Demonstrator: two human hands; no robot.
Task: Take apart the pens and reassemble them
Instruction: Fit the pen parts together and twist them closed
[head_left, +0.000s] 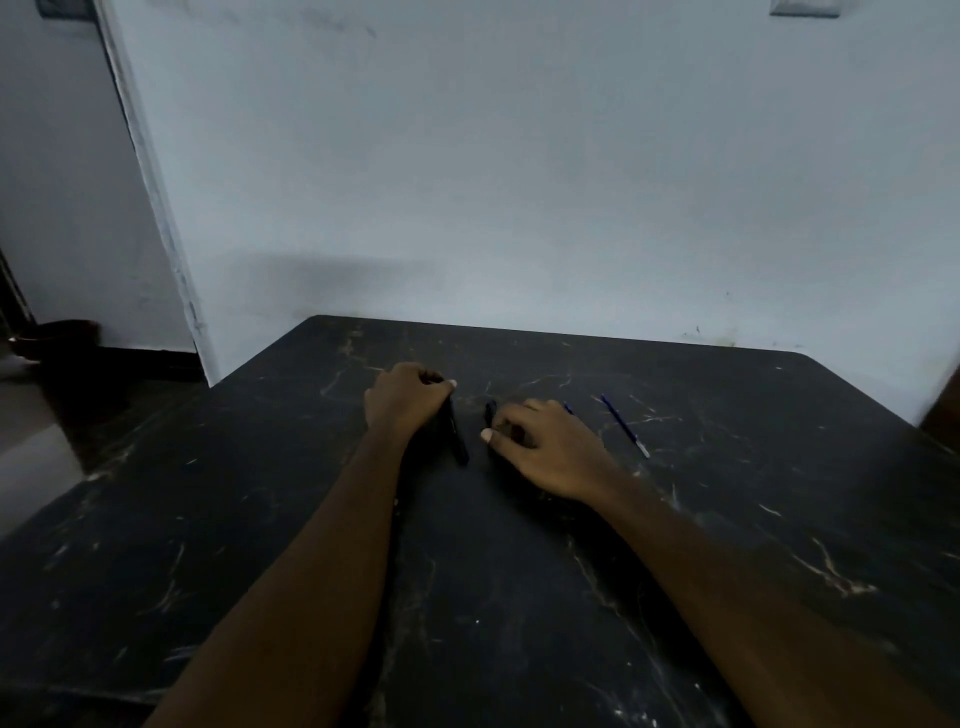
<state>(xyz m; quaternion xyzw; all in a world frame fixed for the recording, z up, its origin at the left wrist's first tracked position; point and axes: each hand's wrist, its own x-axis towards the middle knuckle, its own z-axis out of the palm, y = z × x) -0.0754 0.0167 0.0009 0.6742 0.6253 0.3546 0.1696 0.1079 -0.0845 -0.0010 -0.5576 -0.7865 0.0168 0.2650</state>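
Observation:
My left hand is closed around a black pen barrel whose lower end points toward me over the dark table. My right hand rests on the table just to its right, fingers curled on a short black pen part that sticks out past the thumb. A thin blue refill with a pale tip lies loose on the table to the right of my right hand. Another bit of blue peeks out behind the right knuckles; what it is stays unclear.
The black marble-patterned table reaches to a pale wall at the back. Its left edge runs diagonally beside a doorway and floor; a dark object stands past the table's right corner.

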